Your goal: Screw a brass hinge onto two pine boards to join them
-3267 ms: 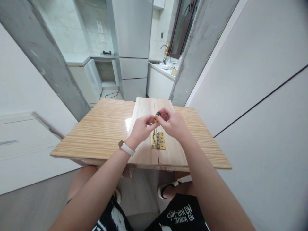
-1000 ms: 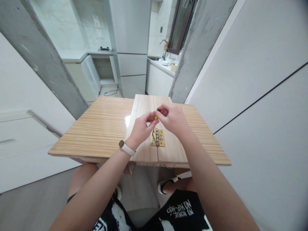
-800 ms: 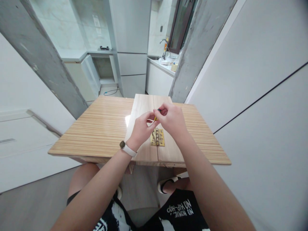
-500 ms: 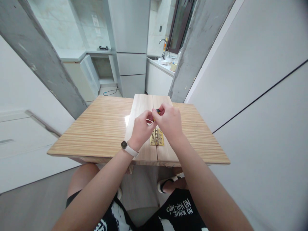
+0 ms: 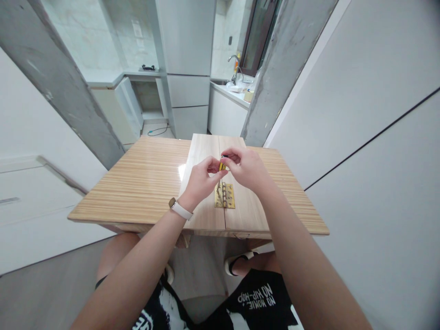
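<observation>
A small screwdriver with a yellow and black handle (image 5: 222,166) is upright above the boards, its thin shaft running down toward the hinge. My left hand (image 5: 203,178) pinches the handle from the left, fingers and thumb closed around it. At its top, my right hand (image 5: 244,166) grips with thumb and fingers. Below both hands lies a brass hinge (image 5: 229,197), opened flat across the seam between two pale wooden boards (image 5: 206,215). Small screws or holes dot its leaves. Whether the tip touches a screw is too small to tell.
The boards rest on a striped wooden table (image 5: 147,183) with a front edge close to my knees. A white panel wall (image 5: 371,137) rises to the right. Beyond the table stand a fridge (image 5: 187,91) and a sink counter with a faucet (image 5: 234,64).
My right hand has turned and shifted slightly right at the top of the screwdriver, baring more of its yellow handle. My left wrist has moved a little left and up.
</observation>
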`<action>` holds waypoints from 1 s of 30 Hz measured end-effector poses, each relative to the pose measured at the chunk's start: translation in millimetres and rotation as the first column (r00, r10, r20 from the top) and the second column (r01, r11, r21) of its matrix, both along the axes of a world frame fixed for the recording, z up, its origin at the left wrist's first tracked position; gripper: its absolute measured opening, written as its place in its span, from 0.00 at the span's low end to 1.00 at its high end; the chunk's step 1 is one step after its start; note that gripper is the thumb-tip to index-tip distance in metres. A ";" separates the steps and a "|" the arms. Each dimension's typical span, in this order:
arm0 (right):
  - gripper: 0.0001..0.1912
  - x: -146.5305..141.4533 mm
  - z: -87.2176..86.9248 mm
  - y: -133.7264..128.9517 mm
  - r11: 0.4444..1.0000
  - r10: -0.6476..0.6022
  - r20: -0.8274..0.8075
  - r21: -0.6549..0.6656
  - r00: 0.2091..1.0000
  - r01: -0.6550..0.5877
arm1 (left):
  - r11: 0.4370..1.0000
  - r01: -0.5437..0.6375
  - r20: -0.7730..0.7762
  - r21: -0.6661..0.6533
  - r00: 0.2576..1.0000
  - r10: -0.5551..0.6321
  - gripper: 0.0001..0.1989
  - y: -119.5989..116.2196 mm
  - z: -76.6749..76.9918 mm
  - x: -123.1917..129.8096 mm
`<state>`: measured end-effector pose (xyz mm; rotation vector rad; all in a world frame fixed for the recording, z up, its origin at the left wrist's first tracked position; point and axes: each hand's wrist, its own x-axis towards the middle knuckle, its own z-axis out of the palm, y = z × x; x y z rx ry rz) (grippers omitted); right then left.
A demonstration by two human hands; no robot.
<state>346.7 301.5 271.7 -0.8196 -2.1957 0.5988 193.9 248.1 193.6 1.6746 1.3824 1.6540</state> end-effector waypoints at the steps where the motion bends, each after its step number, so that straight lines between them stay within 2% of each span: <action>1: 0.05 -0.8 -0.3 -0.7 1.000 -0.014 -0.002 0.010 1.000 0.014 | 1.000 0.008 0.001 -0.006 1.000 -0.008 0.08 -0.1 -0.2 -0.6; 6: 0.03 -5.1 -0.2 -7.2 0.993 -0.103 0.010 0.057 0.995 0.102 | 1.000 0.017 0.001 -0.005 1.000 -0.017 0.08 -1.9 -2.9 -0.9; 10: 0.05 -11.4 -1.0 -14.5 0.978 -0.192 0.009 0.081 0.981 0.191 | 0.997 -0.066 -0.039 0.040 0.997 0.068 0.07 -4.2 -2.3 5.0; 14: 0.09 -19.2 -6.7 -21.6 0.941 -0.317 -0.003 0.121 0.948 0.315 | 0.988 -0.141 -0.067 0.066 0.987 0.145 0.05 -6.3 0.4 12.1; 18: 0.12 -21.5 -11.3 -23.7 0.901 -0.414 -0.026 0.134 0.910 0.413 | 0.987 -0.147 -0.106 0.061 0.983 0.153 0.04 -5.7 0.0 12.7; 20: 0.12 -18.0 -9.9 -21.4 0.924 -0.367 -0.022 0.109 0.930 0.368 | 0.990 -0.130 -0.107 0.061 0.985 0.136 0.04 -4.5 -0.8 10.4; 24: 0.04 -4.8 -1.8 -12.2 0.993 -0.116 0.013 0.022 0.993 0.116 | 0.994 -0.099 -0.069 0.053 0.992 0.103 0.07 -1.8 -0.5 5.6; 27: 0.10 3.9 2.8 -4.8 1.000 0.021 0.032 -0.017 0.999 -0.020 | 0.997 -0.067 -0.053 0.043 0.996 0.069 0.09 -0.5 0.2 3.5; 30: 0.14 8.6 2.9 1.8 0.995 0.098 0.049 -0.032 0.994 -0.097 | 0.999 -0.042 -0.026 0.029 0.999 0.043 0.10 0.4 0.0 1.7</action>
